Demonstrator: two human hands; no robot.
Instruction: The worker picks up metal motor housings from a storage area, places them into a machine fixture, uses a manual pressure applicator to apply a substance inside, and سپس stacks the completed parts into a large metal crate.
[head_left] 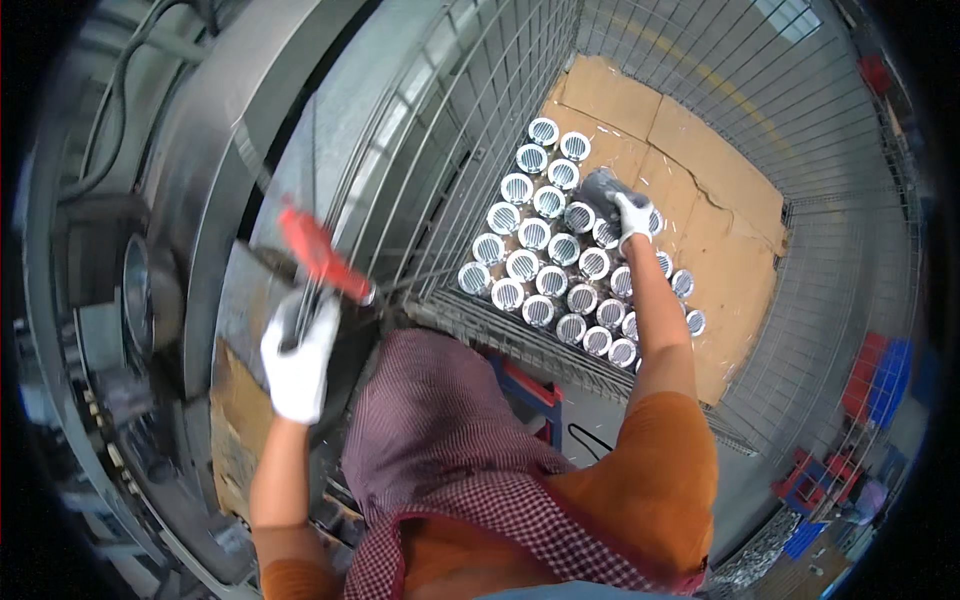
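Observation:
My right hand (632,214), in a white glove, reaches into a wire cage and closes round a grey cylindrical metal part (603,190). That part is tilted above the standing ones. Below and to its left, rows of similar cylinders (533,234) stand upright, showing round, slotted, silvery tops. My right forearm hides some of them. On the left, outside the cage, my gloved left hand (300,360) is closed around the lower part of a red tool (322,254). Motion blurs the tool, and its exact kind does not show.
The wire cage (505,60) has tall mesh sides and a cardboard sheet (690,165) on its floor. A metal machine frame (225,120) stands close on the left. Red and blue crates (875,380) are beyond the cage at the right.

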